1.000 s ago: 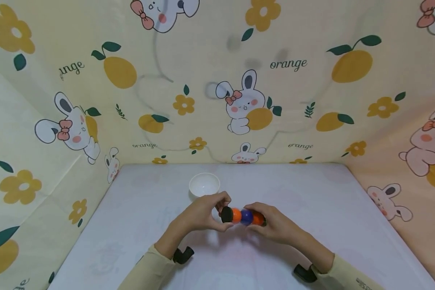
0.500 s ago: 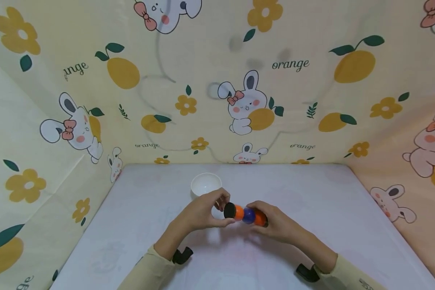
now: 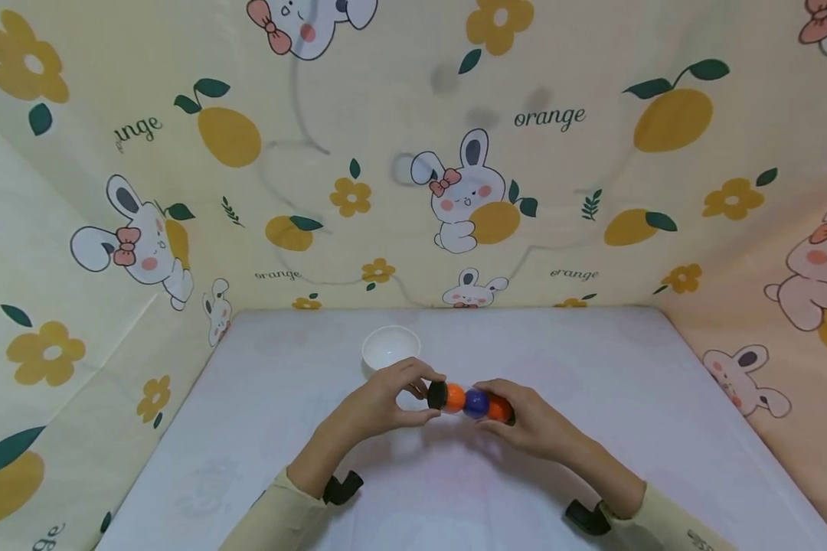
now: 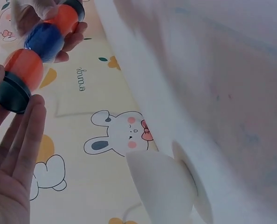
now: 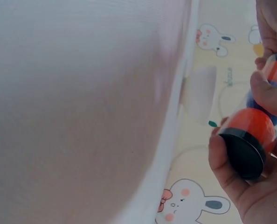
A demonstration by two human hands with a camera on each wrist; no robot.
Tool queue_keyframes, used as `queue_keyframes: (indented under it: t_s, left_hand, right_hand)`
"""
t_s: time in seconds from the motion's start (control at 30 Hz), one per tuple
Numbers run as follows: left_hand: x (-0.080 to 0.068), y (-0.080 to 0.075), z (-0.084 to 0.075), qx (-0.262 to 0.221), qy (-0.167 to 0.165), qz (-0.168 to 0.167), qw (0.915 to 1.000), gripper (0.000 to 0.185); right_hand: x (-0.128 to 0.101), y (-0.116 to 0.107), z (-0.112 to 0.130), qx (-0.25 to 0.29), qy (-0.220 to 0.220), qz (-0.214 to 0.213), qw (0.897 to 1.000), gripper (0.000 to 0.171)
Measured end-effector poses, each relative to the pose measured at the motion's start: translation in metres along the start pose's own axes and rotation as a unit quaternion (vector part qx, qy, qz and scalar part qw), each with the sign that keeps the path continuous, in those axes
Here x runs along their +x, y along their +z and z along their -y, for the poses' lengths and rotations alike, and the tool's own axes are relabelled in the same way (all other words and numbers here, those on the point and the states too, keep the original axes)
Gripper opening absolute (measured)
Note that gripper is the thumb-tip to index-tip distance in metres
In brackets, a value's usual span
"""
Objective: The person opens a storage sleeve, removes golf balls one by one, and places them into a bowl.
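A toy (image 3: 470,401) made of an orange ball, a blue ball and another orange ball in a row, with a black cap at each end, is held level above the middle of the desk (image 3: 262,428), roughly halfway between its near and far edges. The left hand (image 3: 386,402) has its end: thumb and fingertips pinch the black cap and the orange ball next to it, and in the left wrist view the fingers (image 4: 22,140) lie fairly straight along the cap while the thumb presses from the other side. The right hand (image 3: 524,425) wraps around the other end, its fingers curled over the second orange ball and the blue one; in the right wrist view the black cap (image 5: 243,151) on that end faces the camera, cupped between the thumb and the curled fingers (image 5: 269,95). Both forearms come in from the near edge of the desk in pale yellow sleeves (image 3: 276,513), each with a black strap at the wrist. Just beyond the left hand, toward the far edge and a little left of centre, stands a small white bowl (image 3: 390,348), apart from the toy. The desk has a pale cover, and walls (image 3: 558,153) printed with rabbits, oranges and flowers rise along its far, left and right edges.
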State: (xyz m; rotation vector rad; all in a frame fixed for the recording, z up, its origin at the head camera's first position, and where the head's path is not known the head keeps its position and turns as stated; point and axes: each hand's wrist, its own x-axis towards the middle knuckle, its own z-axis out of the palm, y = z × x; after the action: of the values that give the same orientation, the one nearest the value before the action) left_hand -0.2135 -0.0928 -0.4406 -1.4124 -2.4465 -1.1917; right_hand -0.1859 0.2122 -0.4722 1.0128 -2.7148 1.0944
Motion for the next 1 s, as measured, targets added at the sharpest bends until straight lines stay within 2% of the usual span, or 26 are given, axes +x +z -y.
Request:
queue_keyframes:
  t_s: [0.2, 0.53, 0.83, 1.0]
  left_hand:
    - [0.002, 0.003, 0.004, -0.029, 0.008, 0.008, 0.9995, 0.044]
    - [-0.001, 0.005, 0.007, -0.080, -0.023, 0.006, 0.9965, 0.045]
    - [0.000, 0.013, 0.004, -0.064, 0.001, -0.017, 0.9978, 0.045]
    - [0.001, 0.014, 0.005, -0.061, 0.011, -0.018, 0.9979, 0.045]
  right_hand:
    - [-0.003, -0.002, -0.004, 0.003, -0.002, 0.022, 1.000, 0.051]
    - [-0.004, -0.002, -0.004, 0.009, 0.002, 0.030, 1.000, 0.050]
    - [-0.005, -0.007, -0.002, -0.007, 0.018, 0.028, 0.999, 0.050]
    - [-0.005, -0.009, -0.003, -0.010, 0.009, 0.026, 1.000, 0.051]
